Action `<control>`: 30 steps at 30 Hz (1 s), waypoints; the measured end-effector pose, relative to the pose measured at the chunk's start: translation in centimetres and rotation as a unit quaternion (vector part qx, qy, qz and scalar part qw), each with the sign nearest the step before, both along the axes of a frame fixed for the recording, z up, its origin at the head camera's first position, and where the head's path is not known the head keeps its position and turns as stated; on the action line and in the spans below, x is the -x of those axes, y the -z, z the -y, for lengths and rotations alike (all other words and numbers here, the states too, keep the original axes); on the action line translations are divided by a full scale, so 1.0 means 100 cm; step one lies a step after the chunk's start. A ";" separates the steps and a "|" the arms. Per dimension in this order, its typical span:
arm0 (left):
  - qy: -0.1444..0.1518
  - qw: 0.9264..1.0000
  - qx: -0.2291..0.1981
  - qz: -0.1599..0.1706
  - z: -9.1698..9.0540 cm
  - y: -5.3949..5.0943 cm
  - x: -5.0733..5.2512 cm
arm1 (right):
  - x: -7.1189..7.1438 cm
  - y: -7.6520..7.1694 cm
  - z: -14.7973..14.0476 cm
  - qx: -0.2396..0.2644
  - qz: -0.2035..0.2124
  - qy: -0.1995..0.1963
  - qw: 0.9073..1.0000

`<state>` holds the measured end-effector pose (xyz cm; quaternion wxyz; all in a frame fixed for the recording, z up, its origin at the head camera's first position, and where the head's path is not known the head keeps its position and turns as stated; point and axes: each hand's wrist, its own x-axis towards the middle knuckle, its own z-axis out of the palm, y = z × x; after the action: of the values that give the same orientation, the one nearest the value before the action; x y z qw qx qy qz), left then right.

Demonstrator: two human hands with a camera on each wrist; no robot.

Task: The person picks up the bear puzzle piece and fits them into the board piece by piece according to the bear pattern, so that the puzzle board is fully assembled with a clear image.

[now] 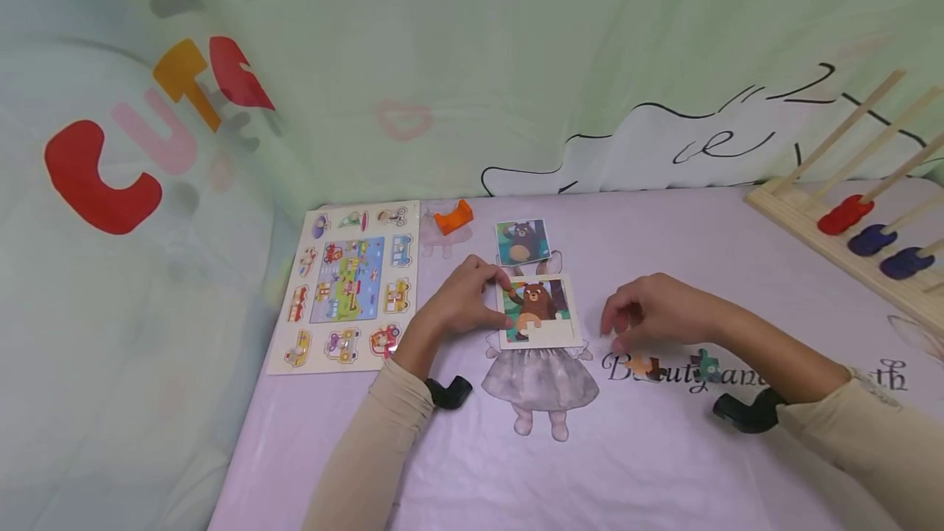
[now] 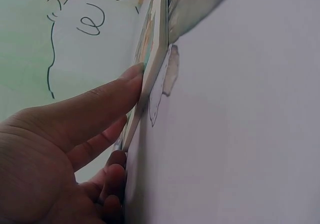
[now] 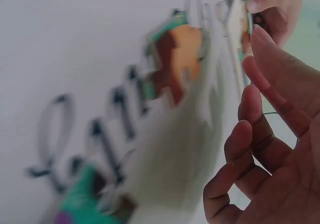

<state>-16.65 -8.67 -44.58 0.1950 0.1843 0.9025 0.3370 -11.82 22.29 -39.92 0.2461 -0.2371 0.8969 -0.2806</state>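
Note:
A jigsaw puzzle (image 1: 537,298) of a brown bear lies flat in a cream frame; its lower right shows bare backing. My left hand (image 1: 466,297) rests at the puzzle's left side, its thumb and index finger touching the frame. In the left wrist view, the straight thumb (image 2: 107,102) lies on the frame's edge. My right hand (image 1: 656,311) is just right of the puzzle, fingers loosely bent and holding nothing. Close to it on the cloth lie an orange-brown puzzle piece (image 1: 645,367) and a green puzzle piece (image 1: 706,366), both blurred in the right wrist view.
Behind the puzzle lies a matching bear picture card (image 1: 523,242). Further left are an orange curved block (image 1: 453,218) and a vehicle peg puzzle (image 1: 317,351). A wooden bead rack (image 1: 804,224) stands at the right. A printed curtain (image 1: 457,64) hangs behind the cloth-covered table.

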 end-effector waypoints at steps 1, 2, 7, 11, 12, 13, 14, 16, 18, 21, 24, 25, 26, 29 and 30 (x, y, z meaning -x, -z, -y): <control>0.000 1.000 -0.001 0.000 0.000 0.000 0.000 | -0.002 0.001 -0.002 -0.006 0.003 0.004 1.000; 0.000 1.000 -0.002 0.000 0.000 0.000 0.000 | -0.004 0.003 -0.005 -0.009 0.004 0.005 1.000; -0.001 1.000 -0.004 0.000 0.000 -0.001 -0.001 | -0.012 0.007 -0.013 -0.017 -0.008 0.006 1.000; -0.002 1.000 -0.006 0.001 0.000 -0.001 -0.001 | -0.015 0.008 -0.016 -0.028 -0.024 0.002 0.999; -0.002 1.000 -0.006 0.001 0.000 -0.001 -0.001 | -0.015 0.008 -0.016 -0.033 -0.026 0.002 0.999; -0.002 1.000 -0.006 0.000 0.000 -0.001 -0.001 | -0.016 0.008 -0.017 -0.036 -0.026 0.001 0.999; -0.001 1.000 -0.006 0.000 0.000 -0.001 -0.001 | -0.016 0.008 -0.017 -0.036 -0.026 0.000 0.999; 0.001 1.000 -0.005 -0.002 0.000 -0.001 -0.001 | -0.017 0.009 -0.018 -0.034 -0.026 -0.002 0.999; 0.003 1.000 -0.004 -0.004 0.000 0.000 -0.001 | -0.018 0.010 -0.019 -0.029 -0.026 -0.005 0.999; 0.005 1.000 -0.005 -0.006 0.000 0.000 -0.001 | -0.019 0.012 -0.020 -0.024 -0.029 -0.009 0.999; 0.004 1.000 -0.006 -0.005 0.000 -0.001 -0.001 | -0.019 0.013 -0.021 -0.024 -0.032 -0.012 0.999; 0.003 1.000 -0.007 -0.005 0.000 -0.001 -0.001 | -0.019 0.013 -0.021 -0.025 -0.033 -0.012 0.999; 0.002 1.000 -0.008 -0.003 0.000 -0.002 -0.001 | -0.019 0.013 -0.021 -0.026 -0.033 -0.012 0.999; -0.001 1.000 -0.007 -0.001 0.000 -0.002 -0.001 | -0.019 0.014 -0.020 -0.029 -0.033 -0.011 0.999; -0.002 1.000 -0.007 -0.001 0.000 -0.001 -0.002 | -0.019 0.014 -0.020 -0.029 -0.032 -0.010 0.999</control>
<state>-16.50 -8.66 -44.44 0.1920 0.1845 0.9005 0.3437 -9.93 24.32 -41.34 0.2268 -0.2480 0.9096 -0.2441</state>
